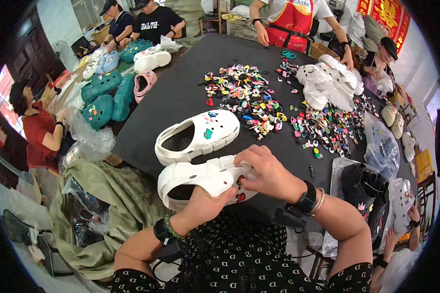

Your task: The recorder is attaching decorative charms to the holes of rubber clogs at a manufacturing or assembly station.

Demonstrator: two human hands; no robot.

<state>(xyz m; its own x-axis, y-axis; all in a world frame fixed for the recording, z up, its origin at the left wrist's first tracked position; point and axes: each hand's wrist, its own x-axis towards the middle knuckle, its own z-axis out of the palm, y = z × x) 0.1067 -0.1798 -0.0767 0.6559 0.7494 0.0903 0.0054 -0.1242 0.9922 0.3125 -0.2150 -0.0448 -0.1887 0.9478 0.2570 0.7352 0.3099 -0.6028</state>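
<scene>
Person at the near edge of a black table (pixel 181 97), both hands on a white clog (pixel 200 178) held just off the table edge, above the lap. Left hand (pixel 203 205) cups it from below, thumb up against the side wall, fingers closed round the sole. Right hand (pixel 266 173) sits on the toe end, fingertips pinched together and pressed down on the upper; whatever they pinch is hidden under them. A red charm (pixel 240 197) shows on the clog's near side, by the left thumb.

Second white clog (pixel 198 134) lies on the table just beyond, several charms already on it. Charm pile (pixel 244 95) further out, mid-table; more charms (pixel 327 124) scattered to the right.

Risks, as I judge them: the clog is held in the air, so a hard push could twist it out of the left hand's grip. A small charm slipping from the fingertips would likely drop to lap or floor, off the table.
</scene>
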